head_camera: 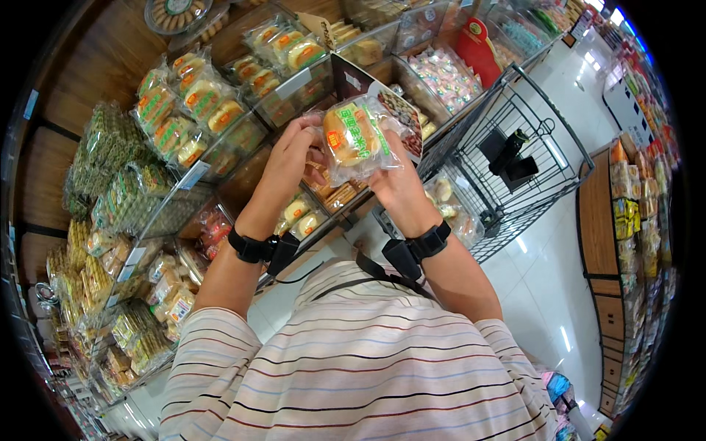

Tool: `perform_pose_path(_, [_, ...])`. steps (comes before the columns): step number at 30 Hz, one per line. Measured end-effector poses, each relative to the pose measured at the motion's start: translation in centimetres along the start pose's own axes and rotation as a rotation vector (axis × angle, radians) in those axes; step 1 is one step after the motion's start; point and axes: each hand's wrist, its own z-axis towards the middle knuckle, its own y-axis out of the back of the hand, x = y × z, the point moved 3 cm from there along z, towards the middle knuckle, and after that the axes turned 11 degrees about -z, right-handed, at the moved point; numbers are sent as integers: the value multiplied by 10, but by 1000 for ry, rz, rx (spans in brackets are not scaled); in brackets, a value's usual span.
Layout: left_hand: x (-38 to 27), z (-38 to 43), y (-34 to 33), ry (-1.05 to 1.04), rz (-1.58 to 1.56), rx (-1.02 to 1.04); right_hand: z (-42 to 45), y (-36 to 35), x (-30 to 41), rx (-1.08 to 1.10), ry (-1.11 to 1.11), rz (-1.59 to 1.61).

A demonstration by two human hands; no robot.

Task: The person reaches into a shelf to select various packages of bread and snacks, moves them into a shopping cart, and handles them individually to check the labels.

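Note:
Both of my hands hold one clear plastic package of bread (pixel 353 135) with green and orange print in front of the shelves. My left hand (pixel 295 154) grips its left edge, and my right hand (pixel 394 176) holds its lower right side, with the thumb near the film. Behind the package is a dark round-edged sign (pixel 405 118) with a picture of nuts or beans. Similar packaged breads (pixel 207 102) lie in clear-walled bins to the upper left. Below my left hand, more wrapped buns (pixel 300 216) lie in a lower compartment.
A dark wire shopping cart (pixel 529 182) stands to the right, with black items in it and filled bags (pixel 452 206) low on its left side. Bins of wrapped candies (pixel 444 80) are beyond it. Stocked wooden shelves (pixel 601 220) line the far right, across the tiled floor (pixel 540 275).

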Motion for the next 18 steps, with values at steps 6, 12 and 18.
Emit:
perform_pose_path(6, [-6,17,9,12,-32,65,19,-14,1,0,112,-148])
perform_pose_path(12, [-22,47,14,-67,-167,227,50,-28,2,-28,119,-253])
perform_pose_path(18, [-137,110,59,-322,187,84,72,-42,18,-17,95,-283])
